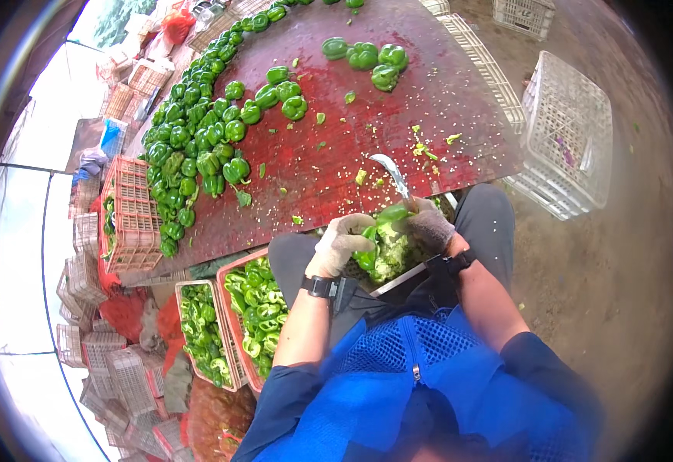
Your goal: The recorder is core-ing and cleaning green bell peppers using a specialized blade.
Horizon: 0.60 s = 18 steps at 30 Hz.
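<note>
My left hand (339,242), in a pale work glove, grips a piece of green bell pepper (366,249). The handle of a curved, hooked knife (393,170) is in my gloved right hand (430,227), its blade pointing up over the table edge. Another green pepper part (393,214) touches the right hand's fingers; whether it joins the left hand's piece I cannot tell. Between my knees, under both hands, a container holds pale green pepper cores and scraps (391,254). Its sides are mostly hidden by my hands and legs.
Whole green bell peppers (198,124) lie heaped along the left of the red-stained table (313,167), amid seeds and scraps. Cut peppers fill an orange crate (261,315) and a paler crate (203,329) at my left. White plastic crates (567,127) stand at right.
</note>
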Each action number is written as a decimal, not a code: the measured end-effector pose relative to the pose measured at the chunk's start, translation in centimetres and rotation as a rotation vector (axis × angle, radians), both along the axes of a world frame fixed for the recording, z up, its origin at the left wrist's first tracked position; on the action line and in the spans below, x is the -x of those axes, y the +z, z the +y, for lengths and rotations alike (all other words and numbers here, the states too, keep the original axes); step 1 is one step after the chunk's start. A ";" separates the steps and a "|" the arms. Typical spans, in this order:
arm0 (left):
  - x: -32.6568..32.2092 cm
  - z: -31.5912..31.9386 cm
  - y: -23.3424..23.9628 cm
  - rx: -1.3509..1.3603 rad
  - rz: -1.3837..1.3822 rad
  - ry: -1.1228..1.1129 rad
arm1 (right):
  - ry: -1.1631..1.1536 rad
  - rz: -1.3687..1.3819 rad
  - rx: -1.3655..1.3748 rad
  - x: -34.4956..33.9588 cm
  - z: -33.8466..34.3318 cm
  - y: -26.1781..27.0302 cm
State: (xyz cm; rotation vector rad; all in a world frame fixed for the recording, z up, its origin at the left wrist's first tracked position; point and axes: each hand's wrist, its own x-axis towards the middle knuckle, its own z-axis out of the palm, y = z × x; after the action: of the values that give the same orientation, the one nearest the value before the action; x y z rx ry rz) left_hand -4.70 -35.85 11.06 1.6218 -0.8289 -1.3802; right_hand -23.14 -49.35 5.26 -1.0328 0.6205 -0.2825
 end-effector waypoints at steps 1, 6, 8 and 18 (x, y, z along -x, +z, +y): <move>0.0 0.1 -0.5 0.023 0.083 0.064 | -0.002 -0.010 0.059 -0.2 0.1 -0.6; 0.9 -0.2 -0.8 0.007 0.039 0.137 | 0.081 0.184 0.492 -0.9 0.7 -1.8; 2.1 -1.2 0.6 0.017 -0.155 0.000 | 0.075 0.170 0.654 -0.8 1.0 -2.6; 2.8 -0.9 -0.8 -0.026 -0.014 0.078 | 0.010 0.160 0.554 -0.4 0.7 -2.4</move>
State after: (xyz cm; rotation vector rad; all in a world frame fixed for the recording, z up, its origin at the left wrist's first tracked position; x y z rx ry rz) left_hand -7.50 -36.71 10.26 1.6683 -0.7506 -1.3315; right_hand -22.77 -48.66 2.83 -1.6016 0.6981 -0.3760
